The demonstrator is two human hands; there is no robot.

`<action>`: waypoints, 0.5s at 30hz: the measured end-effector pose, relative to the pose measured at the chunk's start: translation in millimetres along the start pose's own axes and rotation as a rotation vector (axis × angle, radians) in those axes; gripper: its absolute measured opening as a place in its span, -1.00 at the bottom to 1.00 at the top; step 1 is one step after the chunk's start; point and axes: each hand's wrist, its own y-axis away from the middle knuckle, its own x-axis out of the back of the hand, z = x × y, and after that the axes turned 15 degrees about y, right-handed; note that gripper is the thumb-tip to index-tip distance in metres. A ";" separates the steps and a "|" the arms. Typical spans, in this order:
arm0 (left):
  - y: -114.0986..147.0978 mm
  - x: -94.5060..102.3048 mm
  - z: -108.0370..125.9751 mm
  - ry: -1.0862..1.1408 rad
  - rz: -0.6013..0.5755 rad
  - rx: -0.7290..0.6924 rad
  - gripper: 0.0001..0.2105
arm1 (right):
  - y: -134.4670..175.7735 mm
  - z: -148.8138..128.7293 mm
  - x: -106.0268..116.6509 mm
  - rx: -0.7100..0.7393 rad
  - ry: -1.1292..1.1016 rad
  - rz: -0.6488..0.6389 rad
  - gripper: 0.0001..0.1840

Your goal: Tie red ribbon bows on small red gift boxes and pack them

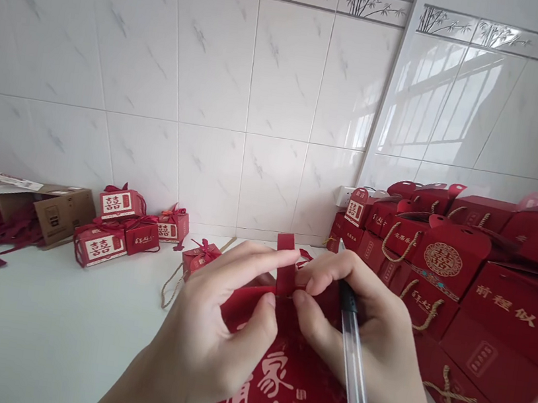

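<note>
Working both hands around a flat red ribbon (284, 267) at the top edge of a red box (317, 375), which is right up front, low in the middle of the view, over the worktop (41, 329). Left hand (227, 316) has thumb and index apart, index tip across the ribbon, probably to steady it. Right hand (365, 302) is closed round a pen (351, 336), thumb and index tips nearly together beside the ribbon; can't tell if they're pinching any of it. My guess is the pen's tucked back so those fingertips are free, and the stacked gift boxes (445, 260) sit off right for elbow room. Looks-wise, the box is deep red with big pale Chinese lettering, a double-happiness sign below and faint floral print. Ribbon pokes straight up.
</note>
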 end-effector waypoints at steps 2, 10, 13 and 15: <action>-0.3 -0.2 0.1 0.013 -0.004 0.019 -0.61 | 1.0 0.5 0.6 0.010 0.011 0.002 -0.87; 2.2 6.4 -12.0 0.433 -0.044 0.305 -0.32 | -4.8 5.9 7.3 0.065 0.081 0.081 -0.87; -4.1 13.7 -16.7 0.489 -0.203 0.475 -0.46 | -8.4 11.8 13.3 0.050 0.112 0.192 -0.89; -12.9 17.9 -14.9 0.443 -0.350 0.528 -0.64 | -9.0 14.5 16.4 0.036 0.134 0.263 -0.91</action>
